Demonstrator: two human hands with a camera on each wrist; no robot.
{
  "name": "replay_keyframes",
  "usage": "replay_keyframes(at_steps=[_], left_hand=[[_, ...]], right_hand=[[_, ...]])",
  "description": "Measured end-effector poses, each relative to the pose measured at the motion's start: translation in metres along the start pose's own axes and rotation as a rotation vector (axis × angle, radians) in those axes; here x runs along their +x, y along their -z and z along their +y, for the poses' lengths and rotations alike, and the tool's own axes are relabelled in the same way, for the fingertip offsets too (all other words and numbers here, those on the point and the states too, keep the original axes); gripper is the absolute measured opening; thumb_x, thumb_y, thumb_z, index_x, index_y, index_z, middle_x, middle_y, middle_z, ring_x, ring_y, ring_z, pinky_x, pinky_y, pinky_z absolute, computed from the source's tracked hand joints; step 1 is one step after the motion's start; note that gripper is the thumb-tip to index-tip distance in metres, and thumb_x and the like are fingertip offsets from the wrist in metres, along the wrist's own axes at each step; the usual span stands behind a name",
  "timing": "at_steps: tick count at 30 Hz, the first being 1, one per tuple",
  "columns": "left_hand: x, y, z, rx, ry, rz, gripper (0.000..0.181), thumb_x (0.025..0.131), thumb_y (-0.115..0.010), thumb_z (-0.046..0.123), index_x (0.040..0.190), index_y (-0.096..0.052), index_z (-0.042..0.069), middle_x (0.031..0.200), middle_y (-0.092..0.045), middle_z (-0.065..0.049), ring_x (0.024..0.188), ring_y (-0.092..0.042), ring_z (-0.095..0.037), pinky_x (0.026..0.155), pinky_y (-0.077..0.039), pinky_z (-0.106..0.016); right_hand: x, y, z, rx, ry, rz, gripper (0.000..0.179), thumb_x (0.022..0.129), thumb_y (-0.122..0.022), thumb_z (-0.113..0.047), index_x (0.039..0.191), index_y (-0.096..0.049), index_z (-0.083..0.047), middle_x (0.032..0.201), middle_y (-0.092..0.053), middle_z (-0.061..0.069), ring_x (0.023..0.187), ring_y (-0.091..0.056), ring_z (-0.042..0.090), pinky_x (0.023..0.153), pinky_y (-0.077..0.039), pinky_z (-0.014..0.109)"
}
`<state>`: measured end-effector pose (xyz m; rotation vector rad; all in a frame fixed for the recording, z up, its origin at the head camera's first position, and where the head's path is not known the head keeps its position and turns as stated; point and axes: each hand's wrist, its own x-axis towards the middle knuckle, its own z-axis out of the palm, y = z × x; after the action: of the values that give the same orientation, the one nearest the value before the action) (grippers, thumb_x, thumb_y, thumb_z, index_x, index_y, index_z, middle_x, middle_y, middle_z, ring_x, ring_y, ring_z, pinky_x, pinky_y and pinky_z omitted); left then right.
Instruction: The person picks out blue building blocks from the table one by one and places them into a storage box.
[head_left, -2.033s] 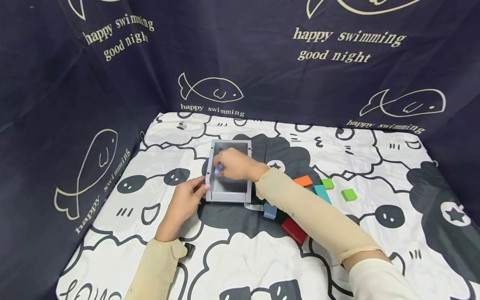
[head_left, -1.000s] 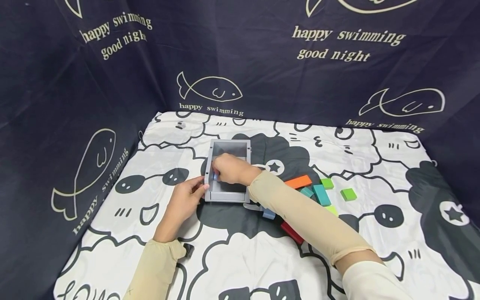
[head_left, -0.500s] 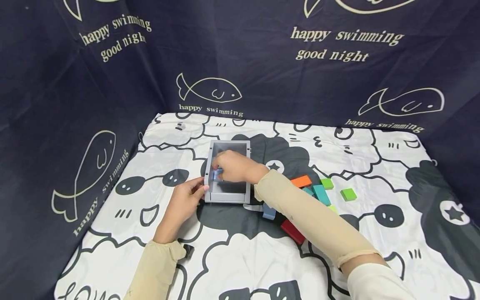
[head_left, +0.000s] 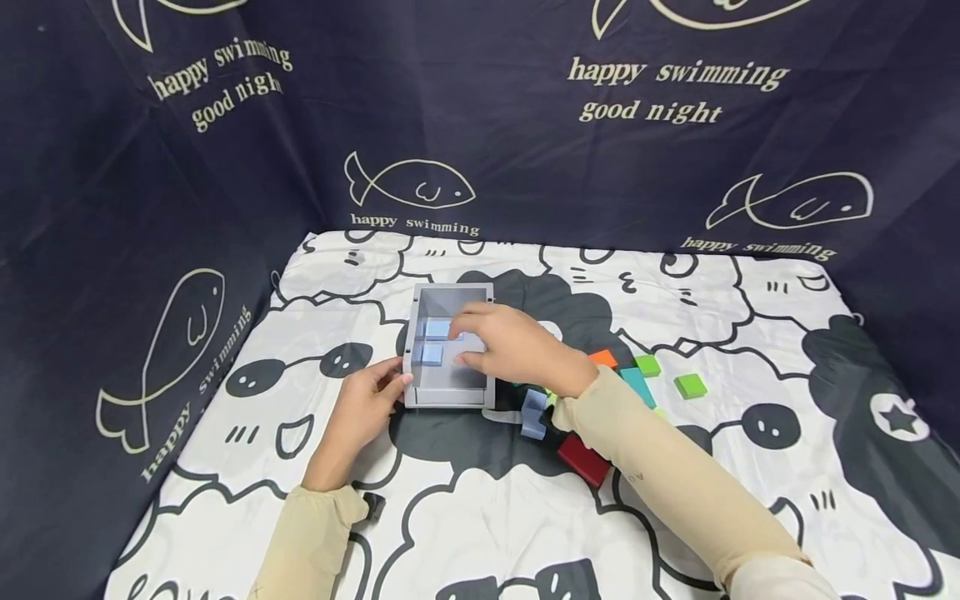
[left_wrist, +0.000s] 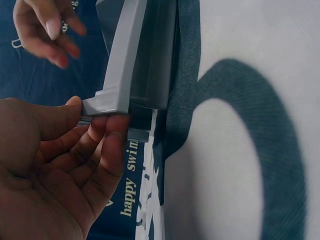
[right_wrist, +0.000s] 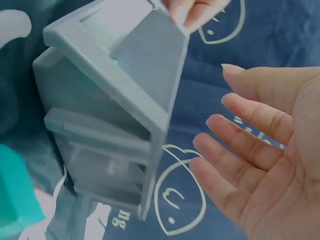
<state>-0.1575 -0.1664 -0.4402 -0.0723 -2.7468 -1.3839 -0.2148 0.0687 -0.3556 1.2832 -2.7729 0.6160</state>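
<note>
A grey open-topped box [head_left: 453,400] stands on the patterned cloth in the head view. My left hand [head_left: 367,396] pinches its left rim near the front corner; in the left wrist view the thumb lies on top of the rim [left_wrist: 125,50] and the fingers under it. Two light blue blocks lie inside the box, a longer one [head_left: 438,328] and a shorter one [head_left: 431,356] nearer the front. Over the box's right side is my right hand [head_left: 517,346], its fingers spread and relaxed. The right wrist view shows this hand [right_wrist: 265,145] holding nothing, apart from the box wall.
Right of the box lie a blue-grey block with a curved cut-out [head_left: 534,414], a dark red block [head_left: 583,460], a teal block [head_left: 637,385], an orange block [head_left: 602,358] and green blocks [head_left: 691,386]. My right forearm covers some of them. Dark fabric walls [head_left: 525,167] enclose the cloth.
Earlier my right hand was down in the box with its fingers on a light blue block. It has let go and moved up and right, showing both blue blocks. My left hand keeps its grip.
</note>
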Motion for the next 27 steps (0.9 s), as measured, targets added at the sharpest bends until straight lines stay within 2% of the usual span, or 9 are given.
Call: replay_keyframes(at_steps=[4,9,13,18,27], left_hand=[[-0.001,-0.002,0.000,-0.002,0.007,-0.005,0.035,0.098,-0.066,0.016,0.128,-0.064,-0.002,0.083,-0.066,-0.008,0.066,-0.061,-0.018,0.055,-0.051,-0.024],[0.000,-0.001,0.000,-0.011,0.011,-0.014,0.036,0.098,-0.065,0.015,0.129,-0.063,-0.004,0.086,-0.067,-0.009,0.069,-0.062,-0.018,0.056,-0.052,-0.025],[0.002,0.000,0.000,-0.018,0.012,-0.019,0.037,0.098,-0.065,0.015,0.130,-0.062,-0.004,0.088,-0.067,-0.010,0.071,-0.063,-0.019,0.056,-0.053,-0.024],[0.003,0.001,-0.001,-0.026,0.014,-0.025,0.038,0.098,-0.065,0.015,0.131,-0.061,-0.005,0.088,-0.067,-0.011,0.071,-0.063,-0.019,0.056,-0.054,-0.025],[0.003,0.001,-0.001,-0.028,0.013,-0.026,0.038,0.098,-0.065,0.016,0.131,-0.061,-0.004,0.087,-0.067,-0.011,0.070,-0.063,-0.020,0.056,-0.053,-0.025]], right_hand=[[-0.025,0.007,0.002,0.030,-0.006,0.076,0.022,0.090,-0.075,-0.020,0.110,-0.071,-0.013,0.119,-0.064,-0.001,0.108,-0.062,0.016,0.088,-0.052,0.034],[-0.052,0.005,0.007,0.065,-0.062,0.123,0.023,0.090,-0.076,-0.020,0.111,-0.071,-0.011,0.122,-0.064,0.000,0.113,-0.061,0.017,0.093,-0.052,0.038],[-0.068,-0.004,0.009,0.083,-0.100,0.112,0.022,0.090,-0.076,-0.021,0.110,-0.071,-0.012,0.123,-0.064,-0.001,0.114,-0.061,0.017,0.089,-0.053,0.036],[-0.084,-0.020,0.011,0.084,-0.132,0.070,0.024,0.090,-0.076,-0.021,0.111,-0.072,-0.011,0.123,-0.064,0.002,0.118,-0.060,0.020,0.092,-0.053,0.037],[-0.106,-0.036,0.018,0.057,-0.160,-0.005,0.022,0.089,-0.076,-0.017,0.110,-0.072,-0.010,0.112,-0.064,-0.001,0.099,-0.063,0.015,0.083,-0.055,0.034]])
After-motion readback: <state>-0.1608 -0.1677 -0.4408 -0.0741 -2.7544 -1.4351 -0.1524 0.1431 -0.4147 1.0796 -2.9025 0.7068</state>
